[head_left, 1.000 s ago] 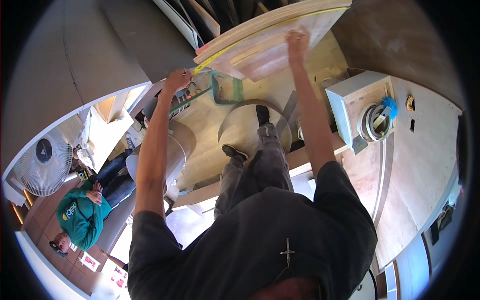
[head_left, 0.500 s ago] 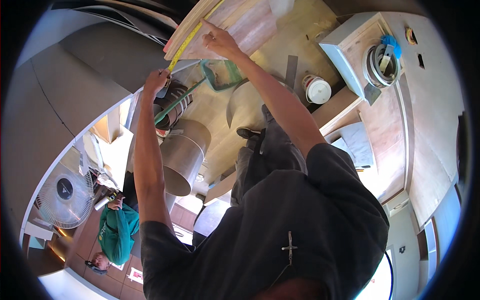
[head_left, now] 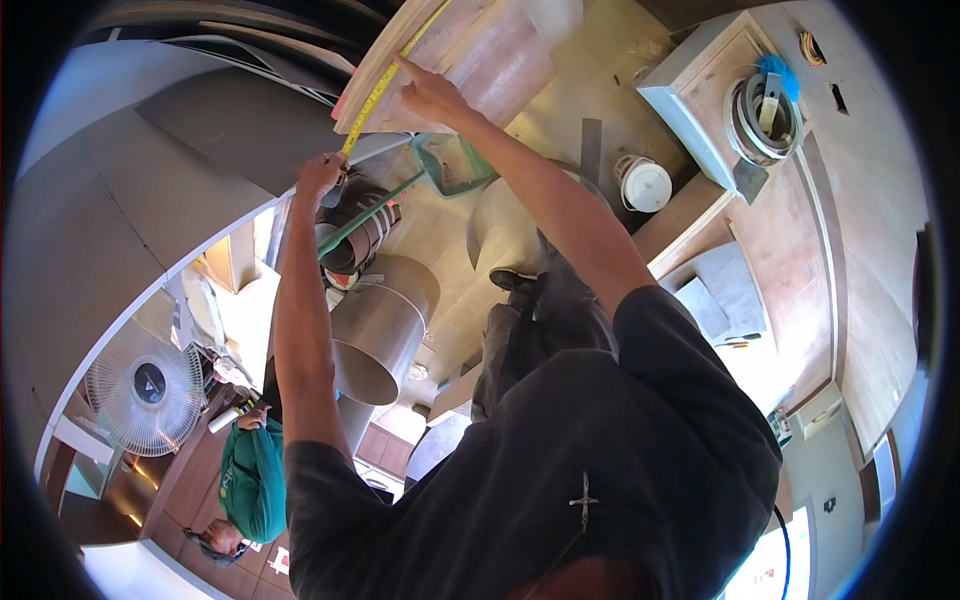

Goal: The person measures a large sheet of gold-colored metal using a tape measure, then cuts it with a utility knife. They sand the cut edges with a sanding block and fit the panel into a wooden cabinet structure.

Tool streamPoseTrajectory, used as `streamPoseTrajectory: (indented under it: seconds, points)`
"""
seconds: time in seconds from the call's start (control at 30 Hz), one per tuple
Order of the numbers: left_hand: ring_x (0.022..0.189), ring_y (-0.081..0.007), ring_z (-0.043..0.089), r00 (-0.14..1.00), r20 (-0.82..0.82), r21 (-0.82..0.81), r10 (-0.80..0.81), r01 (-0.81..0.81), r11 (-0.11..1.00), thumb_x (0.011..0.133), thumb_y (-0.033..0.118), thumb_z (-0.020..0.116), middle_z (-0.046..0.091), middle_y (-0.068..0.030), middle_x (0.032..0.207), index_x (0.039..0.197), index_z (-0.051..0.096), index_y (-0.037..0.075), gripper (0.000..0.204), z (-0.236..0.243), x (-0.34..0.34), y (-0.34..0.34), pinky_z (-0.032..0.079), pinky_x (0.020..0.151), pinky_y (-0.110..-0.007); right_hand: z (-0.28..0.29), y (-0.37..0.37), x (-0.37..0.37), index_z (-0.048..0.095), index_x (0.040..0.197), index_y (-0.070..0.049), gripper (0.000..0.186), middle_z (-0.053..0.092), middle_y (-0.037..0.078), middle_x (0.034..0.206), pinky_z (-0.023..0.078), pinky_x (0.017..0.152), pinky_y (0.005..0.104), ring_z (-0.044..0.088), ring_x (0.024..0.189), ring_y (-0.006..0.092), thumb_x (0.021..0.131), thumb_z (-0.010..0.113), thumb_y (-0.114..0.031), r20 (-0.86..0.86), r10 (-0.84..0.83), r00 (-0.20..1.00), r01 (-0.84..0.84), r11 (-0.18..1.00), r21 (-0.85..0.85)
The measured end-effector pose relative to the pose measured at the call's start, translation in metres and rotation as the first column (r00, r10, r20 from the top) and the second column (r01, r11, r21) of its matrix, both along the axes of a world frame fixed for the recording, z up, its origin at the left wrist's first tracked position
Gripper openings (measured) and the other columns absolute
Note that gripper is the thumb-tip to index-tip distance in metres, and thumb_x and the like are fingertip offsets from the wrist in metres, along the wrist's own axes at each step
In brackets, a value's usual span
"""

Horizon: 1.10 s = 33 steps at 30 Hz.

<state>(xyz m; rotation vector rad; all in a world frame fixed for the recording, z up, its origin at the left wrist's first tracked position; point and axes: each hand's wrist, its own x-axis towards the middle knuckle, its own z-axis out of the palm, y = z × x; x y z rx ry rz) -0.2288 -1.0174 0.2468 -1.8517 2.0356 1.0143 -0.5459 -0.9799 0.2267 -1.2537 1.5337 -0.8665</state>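
Warm light on the floor, blown-out white glare lower down, bowed edges, black fisheye rim

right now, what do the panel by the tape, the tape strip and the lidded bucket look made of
Panel: likely wood, unpainted-looking, with grain-like brownish streaks. Tape strip: probably coated metal, yellow, since it's thin and spans straight, though plastic is possible. Bucket: seemingly plastic, smooth and white, with a moulded-looking lid.

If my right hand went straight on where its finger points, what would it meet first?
Your right hand would likely meet the yellow tape blade first, along the wooden board; depth is unclear, so they may already touch.
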Motion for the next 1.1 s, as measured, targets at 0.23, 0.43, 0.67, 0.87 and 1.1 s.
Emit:
streamPoseTrajectory:
  seconds: [0.23, 0.43, 0.67, 0.87, 1.1]
  points:
    - [0.056, -0.0119, 0.057, 0.996, 0.004, 0.032, 0.085, -0.085, 0.996, 0.095, 0.032, 0.051, 0.063, -0.0038, 0.063, 0.079, 0.068, 0.004, 0.037, 0.002, -0.004, 0.0, 0.044, 0.055, -0.03, 0.004, 0.009, 0.005, 0.032, 0.15, -0.025, 0.063, 0.069, 0.022, 0.093, 0.051, 0.081, 0.0498, 0.065, 0.089, 0.0411, 0.089, 0.048, -0.025, -0.001, 0.005, 1.0, -0.005, 1.0, 0.017]
    - [0.082, -0.0337, 0.066, 0.992, 0.118, 0.06, 0.044, -0.051, 0.997, 0.088, 0.041, 0.048, 0.069, -0.0188, 0.084, 0.091, 0.072, 0.007, 0.041, 0.02, -0.024, 0.004, 0.049, 0.076, -0.042, 0.006, 0.019, 0.0, 0.043, 0.143, -0.015, 0.053, 0.069, 0.016, 0.097, 0.051, 0.083, 0.0374, 0.067, 0.091, 0.029, 0.091, 0.05, -0.019, 0.194, -0.191, 0.962, 0.195, 0.981, 0.003]
    - [0.095, -0.0397, 0.065, 0.988, 0.152, -0.091, -0.01, 0.024, 0.996, 0.09, 0.037, 0.047, 0.068, -0.0212, 0.095, 0.097, 0.071, 0.01, 0.037, 0.034, -0.043, 0.034, 0.049, 0.085, -0.048, -0.037, 0.078, -0.002, 0.056, 0.127, -0.006, 0.04, 0.07, 0.012, 0.098, 0.053, 0.081, 0.0341, 0.067, 0.09, 0.0199, 0.088, 0.057, -0.013, 0.221, -0.217, 0.951, 0.186, 0.97, 0.153]
    - [0.094, -0.043, 0.064, 0.984, 0.178, -0.163, 0.02, 0.01, 0.987, 0.093, 0.04, 0.046, 0.068, -0.0219, 0.099, 0.1, 0.069, 0.011, 0.037, 0.052, -0.072, 0.097, 0.05, 0.085, -0.053, -0.041, 0.096, -0.009, 0.058, 0.12, -0.009, 0.03, 0.067, 0.009, 0.106, 0.052, 0.082, 0.0344, 0.066, 0.094, 0.0212, 0.091, 0.057, -0.018, 0.62, -0.452, 0.641, 0.219, 0.882, 0.417]
    - [0.085, -0.0462, 0.065, 0.971, 0.238, -0.158, 0.036, 0.002, 0.987, 0.094, 0.04, 0.045, 0.068, -0.0241, 0.088, 0.093, 0.069, 0.006, 0.042, 0.054, -0.061, 0.173, 0.052, 0.08, -0.053, -0.022, 0.127, -0.036, 0.058, 0.11, -0.011, 0.021, 0.066, 0.002, 0.097, 0.052, 0.073, 0.0291, 0.067, 0.088, 0.016, 0.094, 0.058, -0.024, 0.661, -0.477, 0.579, 0.205, 0.87, 0.448]
